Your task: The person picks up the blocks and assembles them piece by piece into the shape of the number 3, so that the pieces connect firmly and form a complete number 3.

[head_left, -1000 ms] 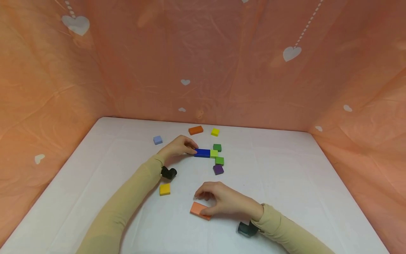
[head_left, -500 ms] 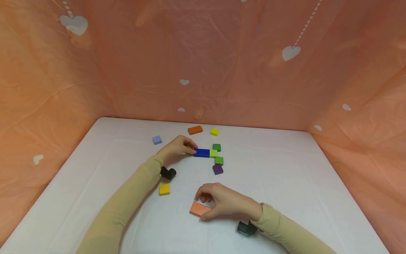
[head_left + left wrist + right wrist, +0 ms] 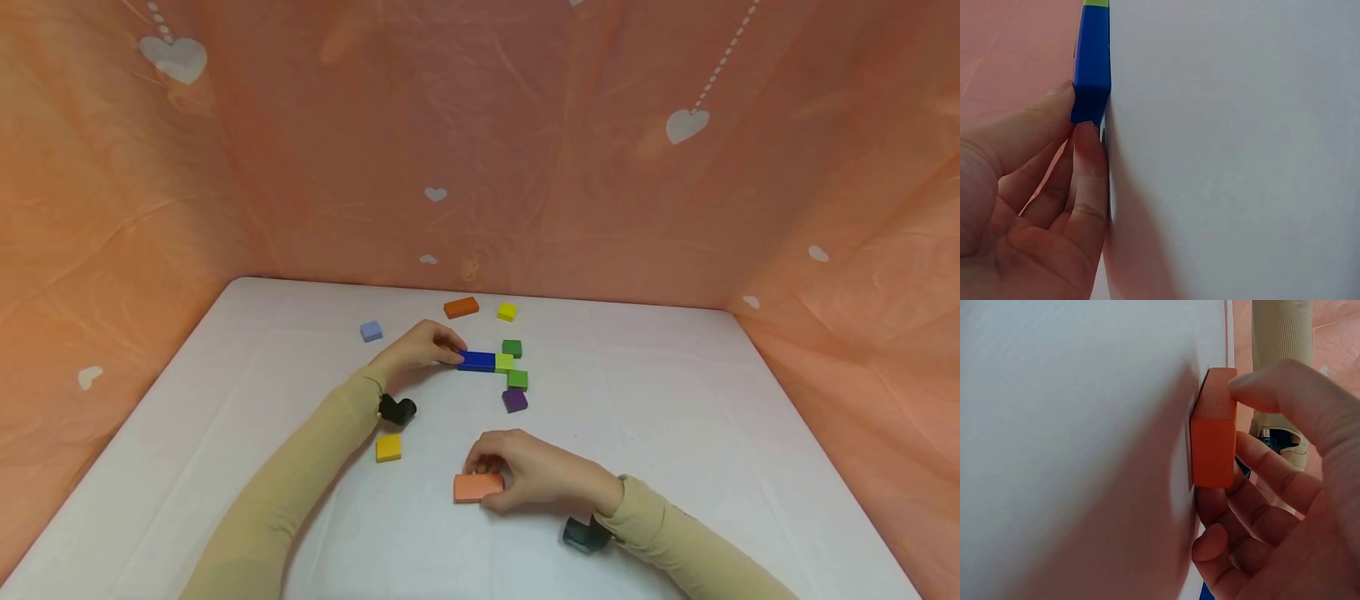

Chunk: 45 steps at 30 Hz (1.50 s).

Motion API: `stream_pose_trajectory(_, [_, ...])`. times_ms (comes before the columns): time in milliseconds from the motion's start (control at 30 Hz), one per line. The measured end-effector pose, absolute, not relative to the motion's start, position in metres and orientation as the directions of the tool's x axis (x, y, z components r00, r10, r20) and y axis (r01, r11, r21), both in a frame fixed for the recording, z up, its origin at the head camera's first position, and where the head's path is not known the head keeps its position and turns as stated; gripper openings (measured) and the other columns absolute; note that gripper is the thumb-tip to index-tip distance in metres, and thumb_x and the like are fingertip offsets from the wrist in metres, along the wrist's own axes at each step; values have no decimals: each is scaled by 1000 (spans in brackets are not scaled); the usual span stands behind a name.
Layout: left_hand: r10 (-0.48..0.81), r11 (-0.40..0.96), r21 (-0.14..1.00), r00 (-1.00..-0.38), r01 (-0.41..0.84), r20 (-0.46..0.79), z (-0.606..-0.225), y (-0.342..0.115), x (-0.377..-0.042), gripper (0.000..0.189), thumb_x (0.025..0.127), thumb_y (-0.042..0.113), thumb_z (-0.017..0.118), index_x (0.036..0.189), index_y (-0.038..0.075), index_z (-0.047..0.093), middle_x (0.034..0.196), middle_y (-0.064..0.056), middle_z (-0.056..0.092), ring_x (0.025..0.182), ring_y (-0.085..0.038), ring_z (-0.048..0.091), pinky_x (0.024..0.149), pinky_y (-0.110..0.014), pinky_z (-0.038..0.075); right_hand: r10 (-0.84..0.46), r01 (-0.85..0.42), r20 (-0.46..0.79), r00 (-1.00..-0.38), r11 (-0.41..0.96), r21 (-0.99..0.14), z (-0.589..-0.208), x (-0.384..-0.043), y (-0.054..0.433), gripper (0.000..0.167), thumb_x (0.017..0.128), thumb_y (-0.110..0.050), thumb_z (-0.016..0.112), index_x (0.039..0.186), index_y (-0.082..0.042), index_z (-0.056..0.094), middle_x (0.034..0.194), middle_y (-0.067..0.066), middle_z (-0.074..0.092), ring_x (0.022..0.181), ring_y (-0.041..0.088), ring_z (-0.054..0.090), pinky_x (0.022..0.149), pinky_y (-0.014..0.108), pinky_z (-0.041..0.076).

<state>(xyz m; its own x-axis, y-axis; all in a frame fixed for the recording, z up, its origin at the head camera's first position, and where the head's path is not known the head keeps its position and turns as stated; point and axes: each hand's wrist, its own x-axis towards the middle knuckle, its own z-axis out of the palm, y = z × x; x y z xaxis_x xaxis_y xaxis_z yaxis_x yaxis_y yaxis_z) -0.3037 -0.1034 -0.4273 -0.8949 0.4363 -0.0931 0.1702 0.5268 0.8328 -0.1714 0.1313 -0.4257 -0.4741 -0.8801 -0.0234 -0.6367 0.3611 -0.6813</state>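
Observation:
In the head view my left hand (image 3: 422, 347) pinches the near-left end of a dark blue block (image 3: 477, 362) lying flat on the white table. The left wrist view shows the thumb against that blue block (image 3: 1092, 62); its far side is hidden. A lime green block (image 3: 504, 363) touches the blue block's right end. Closer to the front, my right hand (image 3: 536, 471) holds a light orange block (image 3: 472, 488) between thumb and fingers. That orange block (image 3: 1214, 450) appears on the table or just over it in the right wrist view; I cannot tell which.
Around the lime block sit a dark green block (image 3: 512, 348), a green block (image 3: 517, 380) and a purple block (image 3: 514, 401). Farther back are a dark orange block (image 3: 461, 307), a yellow block (image 3: 507, 312) and a light blue block (image 3: 371, 331). A golden yellow block (image 3: 388, 447) lies beside the left forearm.
The right thumb has shifted from the light orange block's top to its near side. That block has turned from slanted to nearly level across the view. My left hand stays at the blue block.

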Motion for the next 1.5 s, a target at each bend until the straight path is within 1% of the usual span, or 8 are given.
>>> stream_pose_trajectory(267, [433,525,836,-896,162,-98,-428,-102,-304,22,87,10,71,108,2,69,97,-7,66,87,-21,55,82,-29,47,-886,-640,-27,-463,355,-682,-425,-173,134,30,80,-13,75,107,-18,62,102,-13,59,91,2,54,83,20,46])
stream_pose_trajectory(533, [433,521,838,-896,163,-95,-428,-103,-306,23,88,10,70,109,2,69,97,-6,66,88,-21,55,82,-30,48,-888,-639,-32,-459,355,-683,-426,-176,134,30,81,-17,77,108,-20,63,104,-14,59,94,1,54,85,21,45])
stream_pose_trajectory(733, [430,536,828,-897,165,-101,-427,-104,-305,22,88,12,70,108,4,70,100,-4,68,94,-21,55,89,-34,45,-893,-641,-37,-448,350,-683,-427,-178,134,29,81,-14,75,108,-18,65,104,-13,59,95,1,55,86,20,46])
stream_pose_trajectory(867, [431,534,831,-896,157,-107,-427,-103,-305,22,87,11,70,108,4,70,100,-5,68,94,-21,56,87,-33,46,-896,-657,-35,-443,351,-667,-428,-179,134,29,81,-14,74,108,-18,66,103,-14,59,94,0,54,85,20,46])
stream_pose_trajectory(1033, [435,516,842,-895,157,-100,-428,-102,-305,22,87,10,70,108,3,70,99,-5,67,91,-20,56,83,-29,48,-891,-659,-39,-453,364,-658,-427,-181,135,28,81,-12,73,108,-18,66,103,-13,59,93,1,54,85,20,46])
stream_pose_trajectory(1133, [438,511,845,-893,156,-100,-429,-101,-305,22,87,10,70,108,3,70,98,-6,67,90,-21,56,82,-29,48,-887,-654,-39,-460,369,-660,-425,-182,136,29,81,-11,73,108,-18,66,103,-12,59,93,2,54,85,21,46])
stream_pose_trajectory(1300, [432,520,841,-896,151,-107,-428,-100,-305,22,88,11,70,108,4,70,99,-5,68,92,-20,56,87,-32,46,-875,-640,-33,-482,378,-669,-423,-186,139,28,81,-11,73,108,-16,66,102,-12,59,93,3,54,85,22,46])
stream_pose_trajectory(1500, [428,527,837,-897,147,-111,-426,-101,-305,22,88,11,70,108,4,71,100,-5,68,93,-22,55,90,-36,44,-857,-666,14,-516,391,-635,-418,-197,142,28,81,-12,74,108,-14,66,102,-11,59,90,6,53,82,24,46])
